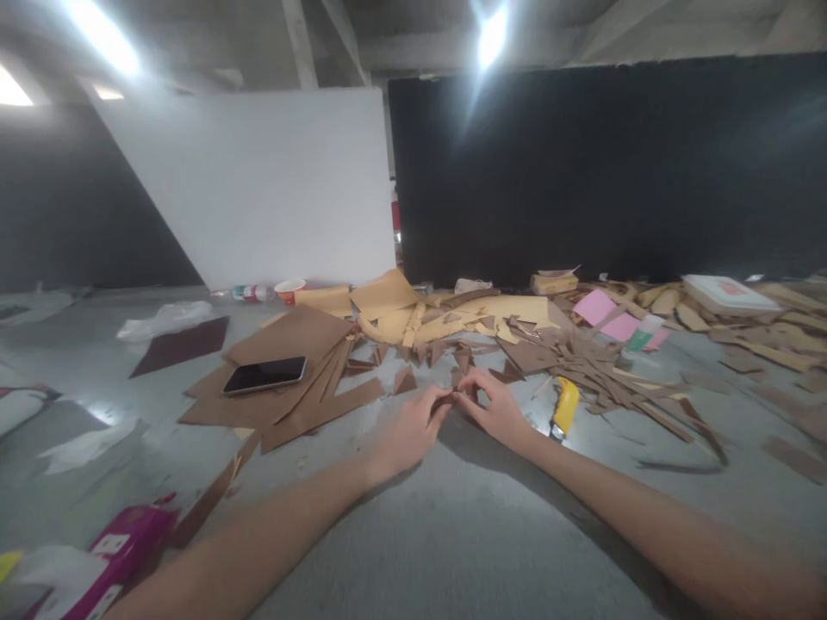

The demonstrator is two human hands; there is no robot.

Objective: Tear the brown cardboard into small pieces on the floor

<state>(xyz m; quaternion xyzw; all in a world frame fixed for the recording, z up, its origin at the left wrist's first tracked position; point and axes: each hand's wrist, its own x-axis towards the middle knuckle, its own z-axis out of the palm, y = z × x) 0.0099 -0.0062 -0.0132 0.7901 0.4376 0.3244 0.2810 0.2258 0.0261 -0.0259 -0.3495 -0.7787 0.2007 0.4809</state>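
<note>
Scrap (444,399) of brown sheet is held over the table (388,551), pinched narrowly between the thumb and fingers of the left hand (412,426), with its other end nipped by the fingertips of the right hand (492,407). It is judged light, fairly stiff yet bendable, hardly slippery, and easily creased if squeezed; it is best taken by opposite edges. Just beyond, small triangles (405,380) are scattered; a yellow knife (565,405) is set down near the right forearm.

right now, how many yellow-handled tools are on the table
1: the yellow-handled tool lies to the right of the right hand, beside the brown strips; others could be hidden under them.
</note>
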